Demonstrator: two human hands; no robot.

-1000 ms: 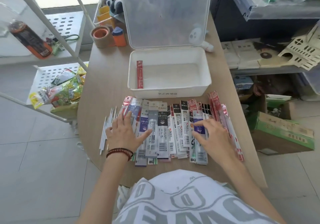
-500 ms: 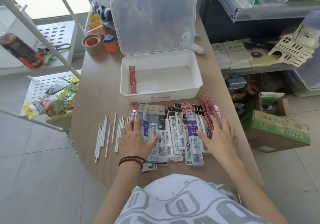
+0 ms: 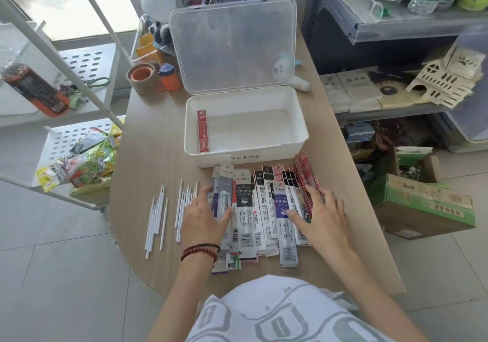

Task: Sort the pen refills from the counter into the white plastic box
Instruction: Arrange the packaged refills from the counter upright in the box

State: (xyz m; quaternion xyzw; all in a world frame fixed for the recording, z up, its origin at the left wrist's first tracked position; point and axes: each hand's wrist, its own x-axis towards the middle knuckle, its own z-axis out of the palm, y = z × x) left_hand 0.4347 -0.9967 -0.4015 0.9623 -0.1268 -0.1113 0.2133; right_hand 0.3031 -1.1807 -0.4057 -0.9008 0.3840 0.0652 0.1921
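Pen refills (image 3: pixel 261 209) in packets lay overlapped on the counter (image 3: pixel 148 143), just before the white plastic box (image 3: pixel 298 141), which held one red packet (image 3: pixel 202 131). The left hand (image 3: pixel 203 220) and right hand (image 3: pixel 322 220) lay flat at opposite ends of the row, fingers straight, gripping nothing, probably to bunch it. Bare white refills (image 3: pixel 158 217) lay beside it. One packet read "DM-2018", "0.5", "M&G".

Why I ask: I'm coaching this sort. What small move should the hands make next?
Probably press both hands inward to bunch the packets for a lift. The left hand and right hand lie flat on the spread's two ends, gripping nothing, and the open box just behind holds only one red packet.
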